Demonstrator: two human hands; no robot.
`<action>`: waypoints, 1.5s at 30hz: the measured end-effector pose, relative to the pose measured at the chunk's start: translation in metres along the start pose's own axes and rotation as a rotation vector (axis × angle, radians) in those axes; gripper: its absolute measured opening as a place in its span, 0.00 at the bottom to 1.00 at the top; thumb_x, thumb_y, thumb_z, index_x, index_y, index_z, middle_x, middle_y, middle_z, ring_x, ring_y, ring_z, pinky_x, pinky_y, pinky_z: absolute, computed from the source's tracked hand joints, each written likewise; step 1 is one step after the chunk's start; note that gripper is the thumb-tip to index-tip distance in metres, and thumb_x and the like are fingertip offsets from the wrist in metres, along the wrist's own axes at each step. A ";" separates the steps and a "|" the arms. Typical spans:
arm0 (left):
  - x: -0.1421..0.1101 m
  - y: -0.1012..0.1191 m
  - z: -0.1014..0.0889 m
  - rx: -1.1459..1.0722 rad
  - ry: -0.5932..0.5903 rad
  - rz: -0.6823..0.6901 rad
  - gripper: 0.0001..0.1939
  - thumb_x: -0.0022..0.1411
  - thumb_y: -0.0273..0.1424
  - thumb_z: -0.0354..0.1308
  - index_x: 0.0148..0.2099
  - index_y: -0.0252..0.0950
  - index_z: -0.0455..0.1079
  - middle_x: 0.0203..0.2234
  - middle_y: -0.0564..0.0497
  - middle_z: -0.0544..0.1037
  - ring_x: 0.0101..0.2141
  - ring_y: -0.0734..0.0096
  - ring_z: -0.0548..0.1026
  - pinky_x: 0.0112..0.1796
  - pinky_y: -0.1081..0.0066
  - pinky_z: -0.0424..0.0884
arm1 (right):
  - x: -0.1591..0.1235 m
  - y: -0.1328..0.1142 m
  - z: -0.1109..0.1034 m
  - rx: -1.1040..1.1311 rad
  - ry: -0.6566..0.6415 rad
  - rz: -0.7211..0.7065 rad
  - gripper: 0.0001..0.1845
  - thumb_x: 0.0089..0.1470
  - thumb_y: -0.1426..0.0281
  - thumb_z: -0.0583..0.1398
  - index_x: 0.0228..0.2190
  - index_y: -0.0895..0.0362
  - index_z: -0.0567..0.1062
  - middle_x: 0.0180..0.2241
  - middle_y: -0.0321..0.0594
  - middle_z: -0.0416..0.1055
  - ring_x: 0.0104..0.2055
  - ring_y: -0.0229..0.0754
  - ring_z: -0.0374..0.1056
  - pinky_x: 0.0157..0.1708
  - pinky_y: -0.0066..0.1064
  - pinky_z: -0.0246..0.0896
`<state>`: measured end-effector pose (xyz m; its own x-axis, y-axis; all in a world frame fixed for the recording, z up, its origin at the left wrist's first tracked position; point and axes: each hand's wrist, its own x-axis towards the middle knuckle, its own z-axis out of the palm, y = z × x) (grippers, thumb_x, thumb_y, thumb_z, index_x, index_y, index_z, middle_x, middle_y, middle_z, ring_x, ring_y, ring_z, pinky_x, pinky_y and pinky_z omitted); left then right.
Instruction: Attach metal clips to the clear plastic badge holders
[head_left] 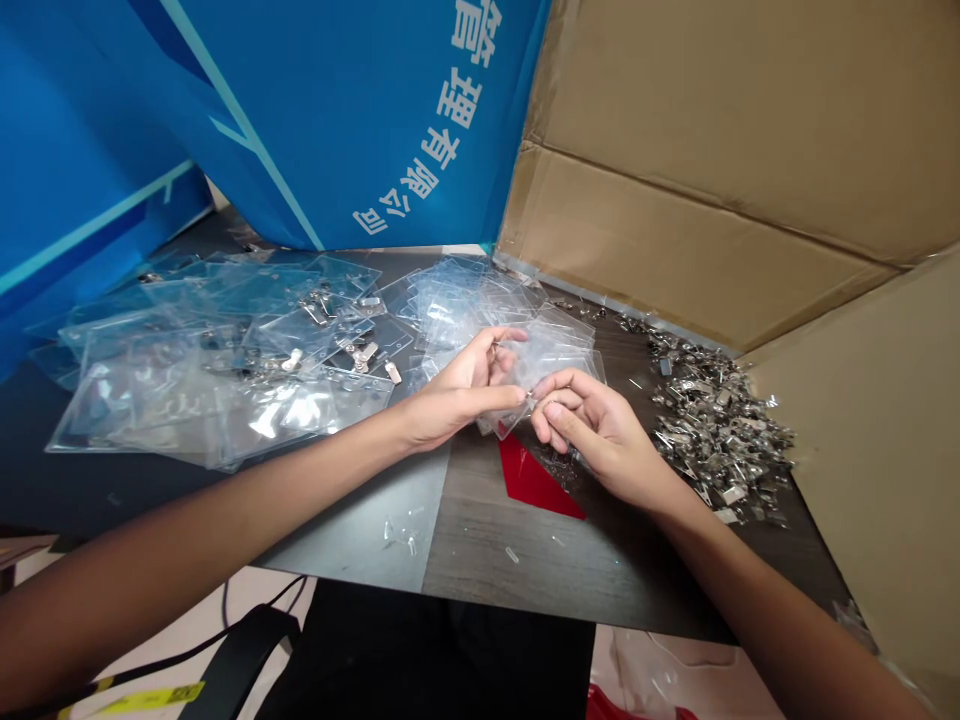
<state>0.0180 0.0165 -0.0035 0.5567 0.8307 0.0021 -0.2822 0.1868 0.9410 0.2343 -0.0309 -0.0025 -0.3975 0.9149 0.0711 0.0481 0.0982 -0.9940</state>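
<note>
A blue printed banner (300, 120) with white Chinese characters hangs across the far side, and brown cardboard flaps (712, 170) rise along the right, one cutting off that end of the view. Below them lies a dark wood-grain tabletop (510, 570), with a grey sheet (360, 530) at its near left. A spread of clear plastic sleeves (187, 380) covers the left, loose metal pieces among them, while a heap of metal clips (720, 430) lies on the right. A red piece (536, 480) sits partly under a stack of sleeves (562, 345) by the hands, and small clear bits (401, 530) lie nearer the table edge. Under the table, dark clothing and a black strap (240, 640) show dimly. The left hand (457, 390) and right hand (596, 430) are close together, fingertips almost meeting at a clear sleeve (502, 410). The right fingers (559, 410) pinch a small metal clip (531, 400), mostly hidden, while the left seems to grip the sleeve's edge, though that is hard to make out.
</note>
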 end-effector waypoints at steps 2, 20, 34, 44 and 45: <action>0.001 -0.001 -0.002 -0.014 -0.006 0.009 0.35 0.54 0.28 0.74 0.62 0.40 0.65 0.37 0.55 0.64 0.35 0.71 0.64 0.37 0.69 0.63 | -0.001 0.000 0.001 0.010 -0.021 -0.003 0.09 0.74 0.61 0.62 0.46 0.54 0.73 0.29 0.32 0.72 0.28 0.35 0.60 0.30 0.32 0.56; 0.003 -0.003 0.000 -0.137 0.045 -0.093 0.36 0.52 0.29 0.76 0.61 0.41 0.66 0.38 0.56 0.67 0.30 0.74 0.67 0.27 0.70 0.60 | 0.001 0.000 0.002 -0.012 0.017 0.005 0.07 0.70 0.64 0.64 0.42 0.54 0.75 0.36 0.37 0.75 0.30 0.35 0.66 0.33 0.33 0.65; 0.008 -0.009 0.004 -0.190 0.129 -0.159 0.31 0.52 0.30 0.70 0.58 0.36 0.68 0.35 0.53 0.74 0.33 0.70 0.69 0.36 0.68 0.64 | 0.004 -0.009 0.001 -0.288 0.284 -0.149 0.11 0.66 0.64 0.65 0.37 0.51 0.89 0.34 0.40 0.82 0.35 0.43 0.74 0.39 0.38 0.72; 0.006 -0.009 0.004 -0.193 0.076 -0.162 0.29 0.55 0.31 0.72 0.58 0.38 0.68 0.36 0.54 0.72 0.34 0.71 0.70 0.37 0.67 0.64 | 0.004 -0.003 0.000 -0.168 0.240 -0.014 0.10 0.60 0.61 0.70 0.32 0.54 0.84 0.28 0.38 0.80 0.28 0.40 0.72 0.30 0.33 0.70; 0.006 -0.009 0.004 -0.193 0.070 -0.164 0.29 0.55 0.31 0.72 0.58 0.38 0.68 0.36 0.55 0.72 0.33 0.71 0.70 0.37 0.67 0.64 | 0.004 -0.003 0.000 -0.148 0.233 -0.003 0.10 0.61 0.60 0.70 0.32 0.53 0.84 0.26 0.37 0.79 0.27 0.39 0.71 0.30 0.33 0.69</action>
<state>0.0271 0.0180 -0.0107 0.5539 0.8140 -0.1748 -0.3405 0.4131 0.8447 0.2330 -0.0279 0.0006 -0.1772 0.9782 0.1083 0.1870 0.1415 -0.9721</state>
